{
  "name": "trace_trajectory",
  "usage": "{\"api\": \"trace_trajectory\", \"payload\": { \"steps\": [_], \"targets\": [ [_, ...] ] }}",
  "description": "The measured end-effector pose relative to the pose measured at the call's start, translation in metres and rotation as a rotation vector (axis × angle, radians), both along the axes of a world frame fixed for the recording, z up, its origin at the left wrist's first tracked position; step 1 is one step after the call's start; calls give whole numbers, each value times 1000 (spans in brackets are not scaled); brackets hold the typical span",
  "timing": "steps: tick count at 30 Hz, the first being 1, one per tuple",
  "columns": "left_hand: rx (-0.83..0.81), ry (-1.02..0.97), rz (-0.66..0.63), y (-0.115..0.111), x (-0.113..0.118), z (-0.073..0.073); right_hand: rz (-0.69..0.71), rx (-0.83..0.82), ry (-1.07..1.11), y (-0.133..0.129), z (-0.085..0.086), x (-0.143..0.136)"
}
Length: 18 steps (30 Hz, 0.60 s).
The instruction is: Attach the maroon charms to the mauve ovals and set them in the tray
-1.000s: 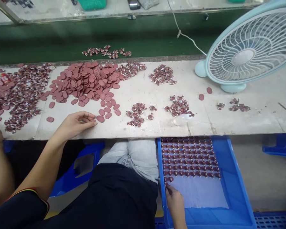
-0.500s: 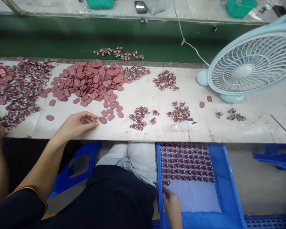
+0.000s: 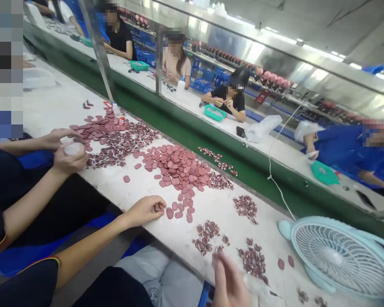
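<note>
My left hand (image 3: 147, 209) rests on the white bench (image 3: 137, 187) with its fingers curled in, right beside a few loose maroon oval discs (image 3: 179, 209). A big heap of the same discs (image 3: 176, 166) lies beyond it. My right hand (image 3: 227, 277) is raised at the bench's near edge and blurred by motion. It hangs between two small piles of dark red-and-white pieces (image 3: 206, 236) (image 3: 252, 260). Whether it holds anything cannot be made out.
A pale blue table fan (image 3: 336, 256) stands at the right, its white cord (image 3: 275, 170) crossing the green conveyor belt (image 3: 192, 136). A co-worker's hands (image 3: 68, 157) at my left hold a white object beside more pieces (image 3: 115, 145). Other people sit across the belt.
The view has swung up and to the left, so the blue tray has dropped out of sight. My right hand has left the tray and risen to the bench edge. My left hand stays by the discs.
</note>
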<state>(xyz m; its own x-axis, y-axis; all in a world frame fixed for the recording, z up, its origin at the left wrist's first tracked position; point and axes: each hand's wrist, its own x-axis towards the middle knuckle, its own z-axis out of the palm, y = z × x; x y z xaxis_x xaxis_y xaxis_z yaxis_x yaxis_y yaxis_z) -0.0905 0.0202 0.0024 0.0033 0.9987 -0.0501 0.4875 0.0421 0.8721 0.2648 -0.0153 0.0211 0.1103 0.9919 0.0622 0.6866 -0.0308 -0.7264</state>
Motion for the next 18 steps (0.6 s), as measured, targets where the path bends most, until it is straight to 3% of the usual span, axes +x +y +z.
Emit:
{"api": "trace_trajectory", "payload": {
  "steps": [2,4,6,8,12,18],
  "targets": [
    [14,-24,10,-2,-1,-3,-99,70,-60,73,21,-19],
    [25,-44,16,-3,-2,-5,-269,122,-179,149,29,-24],
    [34,-55,17,-2,-3,-6,-448,88,-275,210,27,-15],
    [39,-59,13,-1,-2,-6,-494,-15,-327,247,18,2],
    [27,-66,4,0,-1,-8,-405,-135,-399,269,-4,31],
    [-13,-66,-11,3,-1,-14,-177,10,-477,260,-30,43]
  ]
}}
